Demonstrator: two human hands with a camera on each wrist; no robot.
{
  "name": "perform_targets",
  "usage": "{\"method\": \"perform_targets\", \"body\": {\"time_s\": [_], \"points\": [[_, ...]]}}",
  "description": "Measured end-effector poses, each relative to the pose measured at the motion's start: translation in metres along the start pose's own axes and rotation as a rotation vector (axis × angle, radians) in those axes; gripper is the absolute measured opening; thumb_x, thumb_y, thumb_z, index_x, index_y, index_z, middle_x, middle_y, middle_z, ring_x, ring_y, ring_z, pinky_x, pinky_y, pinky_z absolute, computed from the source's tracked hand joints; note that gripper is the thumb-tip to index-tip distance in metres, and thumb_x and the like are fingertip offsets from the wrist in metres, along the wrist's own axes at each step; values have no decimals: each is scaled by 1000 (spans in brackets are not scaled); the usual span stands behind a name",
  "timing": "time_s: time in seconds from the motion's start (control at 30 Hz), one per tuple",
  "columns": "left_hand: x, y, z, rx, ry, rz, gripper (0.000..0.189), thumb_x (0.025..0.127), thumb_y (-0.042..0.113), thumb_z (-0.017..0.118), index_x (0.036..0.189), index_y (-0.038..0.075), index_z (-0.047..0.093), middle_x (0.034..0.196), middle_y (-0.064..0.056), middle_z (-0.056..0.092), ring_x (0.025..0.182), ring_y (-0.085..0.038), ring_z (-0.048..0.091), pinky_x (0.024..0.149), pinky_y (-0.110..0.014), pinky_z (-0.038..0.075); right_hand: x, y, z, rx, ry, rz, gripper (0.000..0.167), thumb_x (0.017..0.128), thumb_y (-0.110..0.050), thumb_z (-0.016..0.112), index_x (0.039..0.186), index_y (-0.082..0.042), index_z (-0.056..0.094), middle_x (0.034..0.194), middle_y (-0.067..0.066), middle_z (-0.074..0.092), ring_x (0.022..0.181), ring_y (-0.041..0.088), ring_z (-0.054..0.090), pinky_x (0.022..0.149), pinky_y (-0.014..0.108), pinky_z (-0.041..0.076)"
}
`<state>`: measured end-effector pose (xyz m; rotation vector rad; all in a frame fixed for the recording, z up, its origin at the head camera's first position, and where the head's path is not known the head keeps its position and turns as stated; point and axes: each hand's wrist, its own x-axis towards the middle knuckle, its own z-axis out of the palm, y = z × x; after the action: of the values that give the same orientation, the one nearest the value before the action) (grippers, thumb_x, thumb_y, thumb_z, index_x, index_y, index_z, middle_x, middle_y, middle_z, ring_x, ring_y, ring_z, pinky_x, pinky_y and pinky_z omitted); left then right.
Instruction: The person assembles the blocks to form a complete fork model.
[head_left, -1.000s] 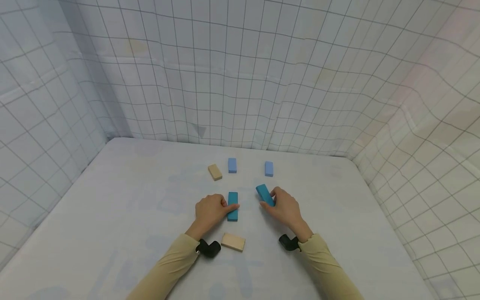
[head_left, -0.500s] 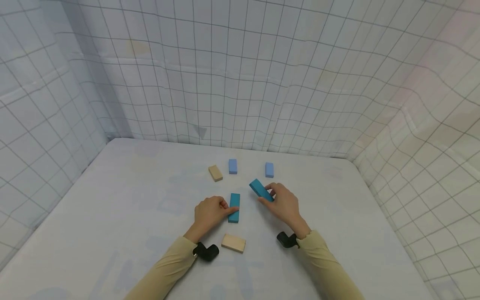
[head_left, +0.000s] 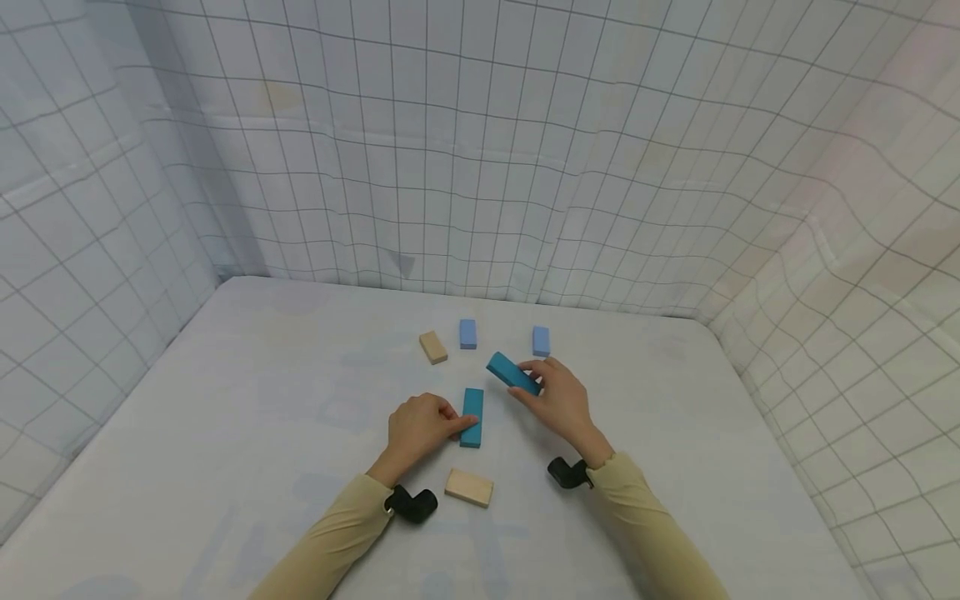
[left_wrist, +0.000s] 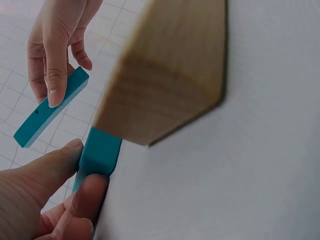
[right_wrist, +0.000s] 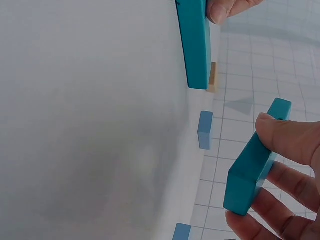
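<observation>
Tabletop at frame centre bears a lower teal block, pinched by our left hand; our right hand, to its upper right, holds a raised teal block, grip only block-wide. If that slackens, the piece could drop and jolt its neighbour.
</observation>
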<state>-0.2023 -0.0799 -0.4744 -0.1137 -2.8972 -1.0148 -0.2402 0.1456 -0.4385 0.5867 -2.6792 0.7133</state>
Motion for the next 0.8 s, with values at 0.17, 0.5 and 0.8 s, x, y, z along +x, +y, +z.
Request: {"method": "perform_targets", "body": {"time_s": [0.17,0.5,0.8], "points": [[0,1,-1,-15,-23,7,36,77,53,72,64,20,67,49,14,53,46,-8,48,42,-25,38,6,-1,3,6,-25,-25,38,80,-31,78,111,-12,70,95,6,63,78,19,59,59,30,48],[-1,4,-2,-43,-74,16,37,81,53,69,65,20,63,47,15,52,40,-6,50,40,-24,36,19,-8,8,-4,-49,-90,37,79,-30,79,111,-11,71,89,5,63,78,23,60,62,33,48],[-1,2,1,-18,-53,34,36,81,55,67,69,21,64,45,18,51,39,-5,48,39,-25,36,31,-10,17,-25,-104,-117,38,80,-31,78,114,-15,71,93,5,62,76,17,55,62,31,46]]}}
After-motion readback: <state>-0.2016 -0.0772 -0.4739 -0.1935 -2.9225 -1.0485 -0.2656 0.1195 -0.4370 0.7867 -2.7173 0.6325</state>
